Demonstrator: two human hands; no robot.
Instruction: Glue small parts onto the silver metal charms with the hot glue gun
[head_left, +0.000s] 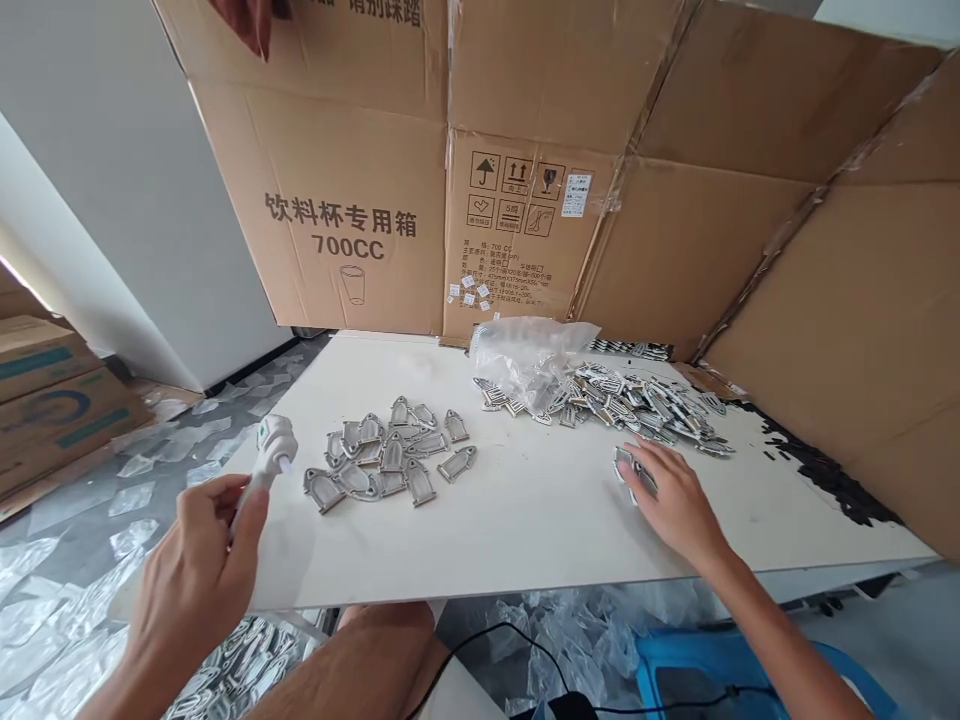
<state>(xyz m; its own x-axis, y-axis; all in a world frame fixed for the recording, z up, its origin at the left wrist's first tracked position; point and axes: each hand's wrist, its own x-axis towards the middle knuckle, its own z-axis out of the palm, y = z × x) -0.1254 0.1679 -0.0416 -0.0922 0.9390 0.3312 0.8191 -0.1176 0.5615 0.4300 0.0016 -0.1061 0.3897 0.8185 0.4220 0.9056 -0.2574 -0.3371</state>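
Observation:
My left hand (196, 560) is closed round the handle of a white handheld tool (274, 448) with a rounded head and a small pale tip, held up over the table's left edge. To its right lies a loose pile of grey metal frame-shaped pieces (391, 455), each with a small ring at one end. On the right side of the table my right hand (671, 495) grips one or more similar metal pieces (634, 478) low over the white surface. Its fingers partly cover them, so their number cannot be made out.
A larger heap of metal pieces (637, 400) lies at the back right beside a clear plastic bag (525, 355). Cardboard walls (360, 150) enclose the back and right of the white table (487, 540). Below are more pieces (240, 665), a black cable (517, 628) and a blue stool (697, 655).

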